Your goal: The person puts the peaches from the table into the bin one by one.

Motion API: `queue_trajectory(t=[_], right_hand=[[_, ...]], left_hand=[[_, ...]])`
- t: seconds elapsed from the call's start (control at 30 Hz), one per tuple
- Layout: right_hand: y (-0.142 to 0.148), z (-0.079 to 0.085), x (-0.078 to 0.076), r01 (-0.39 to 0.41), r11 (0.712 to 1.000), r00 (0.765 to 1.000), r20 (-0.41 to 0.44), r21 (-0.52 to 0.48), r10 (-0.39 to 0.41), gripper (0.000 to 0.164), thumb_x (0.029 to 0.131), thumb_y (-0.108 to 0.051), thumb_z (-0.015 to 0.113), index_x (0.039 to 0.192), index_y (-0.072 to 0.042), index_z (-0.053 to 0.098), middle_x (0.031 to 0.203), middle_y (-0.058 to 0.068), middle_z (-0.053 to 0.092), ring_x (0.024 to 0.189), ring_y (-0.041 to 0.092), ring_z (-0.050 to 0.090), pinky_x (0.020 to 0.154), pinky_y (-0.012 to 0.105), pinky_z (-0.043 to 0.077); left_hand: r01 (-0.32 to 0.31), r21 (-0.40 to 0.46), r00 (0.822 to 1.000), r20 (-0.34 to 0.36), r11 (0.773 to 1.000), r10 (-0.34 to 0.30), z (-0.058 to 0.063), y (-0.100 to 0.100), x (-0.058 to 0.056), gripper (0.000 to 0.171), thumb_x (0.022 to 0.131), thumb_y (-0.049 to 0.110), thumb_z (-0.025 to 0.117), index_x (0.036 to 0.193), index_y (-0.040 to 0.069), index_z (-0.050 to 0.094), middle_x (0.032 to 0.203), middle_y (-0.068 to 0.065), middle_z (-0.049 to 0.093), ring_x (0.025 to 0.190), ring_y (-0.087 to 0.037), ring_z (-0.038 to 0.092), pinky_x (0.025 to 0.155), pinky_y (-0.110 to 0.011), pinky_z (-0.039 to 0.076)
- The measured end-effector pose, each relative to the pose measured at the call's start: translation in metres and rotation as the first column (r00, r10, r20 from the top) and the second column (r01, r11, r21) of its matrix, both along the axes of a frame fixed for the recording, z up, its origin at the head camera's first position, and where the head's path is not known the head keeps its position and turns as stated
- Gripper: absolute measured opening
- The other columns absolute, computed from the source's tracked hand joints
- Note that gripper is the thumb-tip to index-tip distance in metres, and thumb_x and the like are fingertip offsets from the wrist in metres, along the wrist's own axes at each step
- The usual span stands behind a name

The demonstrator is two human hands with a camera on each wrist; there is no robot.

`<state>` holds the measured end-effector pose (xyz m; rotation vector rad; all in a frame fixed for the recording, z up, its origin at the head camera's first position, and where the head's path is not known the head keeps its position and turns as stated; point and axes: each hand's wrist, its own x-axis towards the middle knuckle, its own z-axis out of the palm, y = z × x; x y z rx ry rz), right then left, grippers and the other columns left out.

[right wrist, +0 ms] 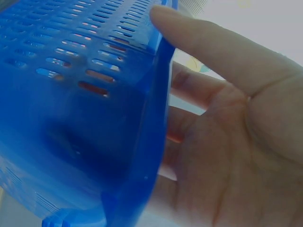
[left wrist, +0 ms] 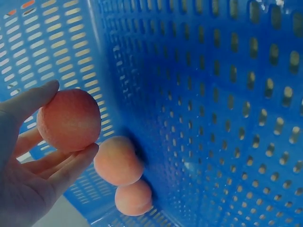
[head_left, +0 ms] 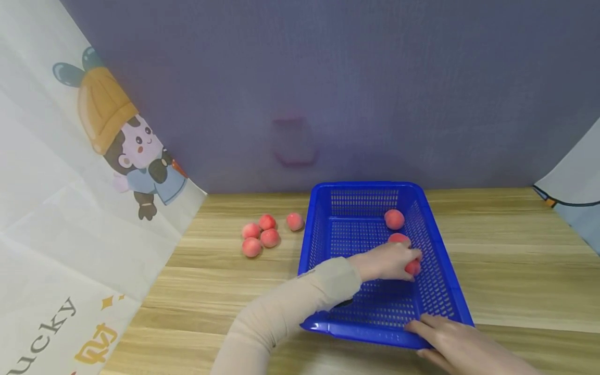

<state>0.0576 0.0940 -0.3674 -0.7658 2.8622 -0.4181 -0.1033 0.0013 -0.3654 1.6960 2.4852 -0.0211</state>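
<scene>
My left hand (head_left: 389,261) reaches over the blue plastic basket (head_left: 328,332) and pinches a pink-red peach (left wrist: 69,119) between thumb and fingers, inside the basket near its right wall. Beyond it, a second peach (head_left: 398,238) lies partly hidden by the hand, and a third peach (head_left: 394,219) sits farther back along the same wall. In the left wrist view those two peaches lie close together. My right hand (head_left: 452,338) grips the basket's near right corner by the rim. In the right wrist view its thumb (right wrist: 199,45) lies at one side of the rim, its fingers at the other.
Several more peaches (head_left: 251,247) lie in a group on the wooden table (head_left: 187,297) left of the basket, with one peach (head_left: 295,221) close to its left wall. A grey-purple panel (head_left: 375,94) stands behind. A black cable (head_left: 572,203) runs at the far right.
</scene>
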Motion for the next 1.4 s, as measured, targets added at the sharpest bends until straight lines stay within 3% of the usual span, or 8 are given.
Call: queue_trajectory(t=[0.73, 1.03, 1.4], right_hand=[[0.000, 0.001, -0.001, 0.001, 1.000, 1.000, 0.028, -0.004, -0.001, 0.035, 0.080, -0.030, 0.061, 0.104, -0.005, 0.059, 0.096, 0.013, 0.062, 0.084, 0.032, 0.059, 0.066, 0.044, 0.049], [0.000, -0.001, -0.001, 0.011, 1.000, 0.999, 0.045, -0.011, -0.010, 0.034, 0.081, -0.031, 0.060, 0.104, -0.007, 0.058, 0.095, 0.010, 0.061, 0.083, 0.030, 0.059, 0.066, 0.044, 0.049], [0.001, -0.003, -0.001, 0.008, 1.000, 0.999, 0.031, -0.009, -0.008, 0.034, 0.081, -0.032, 0.060, 0.104, -0.008, 0.059, 0.094, 0.008, 0.060, 0.082, 0.028, 0.059, 0.066, 0.042, 0.050]], left_hand=[[0.014, -0.039, 1.000, 0.014, 0.999, -0.013, -0.017, 0.004, 0.000, 0.038, 0.075, 0.035, 0.067, 0.107, 0.017, 0.056, 0.091, 0.005, 0.050, 0.073, -0.001, 0.050, 0.064, -0.010, 0.041], [-0.004, -0.063, 1.000, 0.023, 0.998, 0.006, -0.021, 0.006, 0.002, 0.045, 0.075, 0.039, 0.067, 0.112, 0.017, 0.054, 0.094, 0.005, 0.053, 0.075, 0.000, 0.051, 0.064, -0.009, 0.041], [0.015, -0.061, 1.000, -0.018, 0.998, -0.016, -0.023, 0.006, 0.003, 0.043, 0.075, 0.041, 0.066, 0.108, 0.017, 0.055, 0.094, 0.005, 0.055, 0.080, -0.002, 0.054, 0.068, -0.012, 0.043]])
